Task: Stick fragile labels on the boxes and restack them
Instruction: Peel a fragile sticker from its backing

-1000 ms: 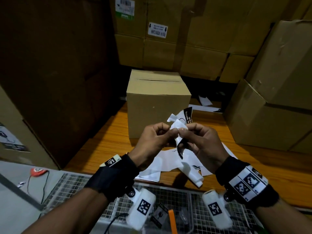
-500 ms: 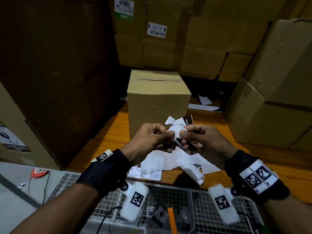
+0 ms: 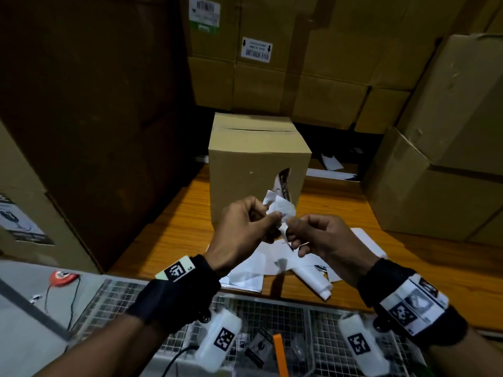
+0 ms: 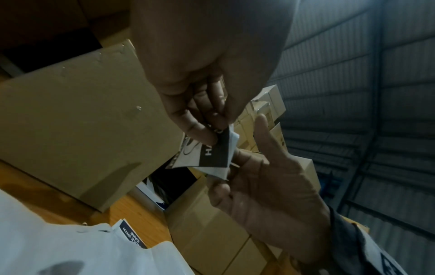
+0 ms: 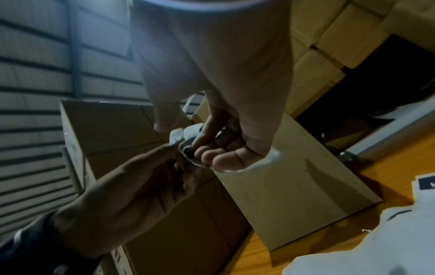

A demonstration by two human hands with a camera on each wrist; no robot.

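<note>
1. Both hands were raised in front of the small box (image 3: 258,161); the left hand (image 3: 245,227) pinched the label (image 4: 212,150) and the right hand (image 3: 324,238) pinched its white backing, so peeling looked half done
2. No label showed on the box's near face, so sticking and restacking were judged still to come
3. Loose backing sheets (image 3: 261,265) littered the bench (image 3: 174,224), and stacked cartons (image 3: 449,148) crowded the right side
4. A wire basket (image 3: 272,317) sat below the wrists; the crumpled backing could snag the label's glue
</note>
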